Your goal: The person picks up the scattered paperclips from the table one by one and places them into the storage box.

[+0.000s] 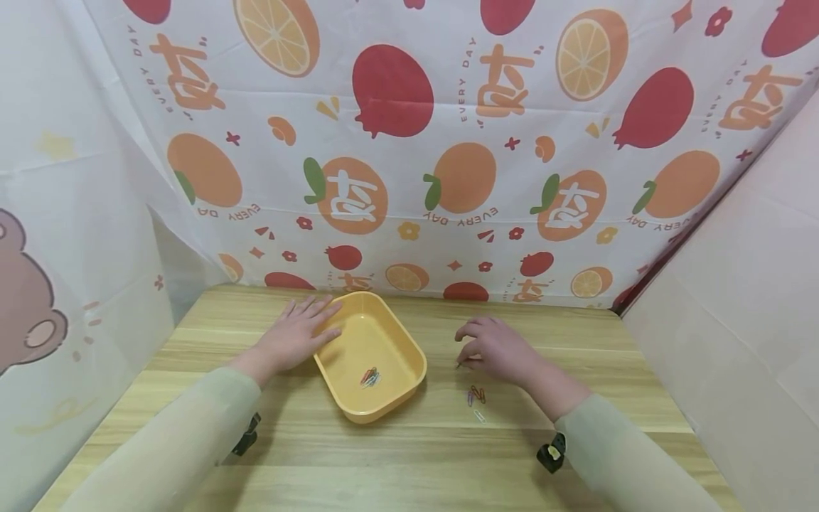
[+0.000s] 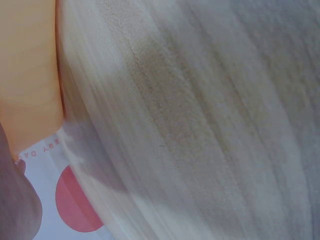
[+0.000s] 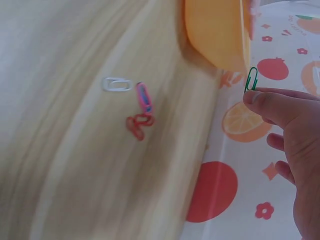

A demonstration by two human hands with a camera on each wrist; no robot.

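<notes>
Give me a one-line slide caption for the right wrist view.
Right hand pinches a green paper clip near the yellow tray; white, pink and red clips lie on the wooden table.

Materials and finishes: wood-grain bench, plastic tray, coated clips, printed sheeting.

Bench (image 1: 409,455) of pale wood-grain board, smooth and matt. Yellow tray (image 1: 370,355) of moulded plastic, smooth, faintly glossy. Loose paper clips (image 3: 134,102) of thin wire in white, pink and red coating; green paper clip (image 3: 251,79) likewise, pinched in right hand (image 3: 290,145). Backdrop (image 1: 448,142) of thin printed sheeting, creased, slight sheen. Sleeves (image 1: 173,441) of soft matt cloth.
</notes>
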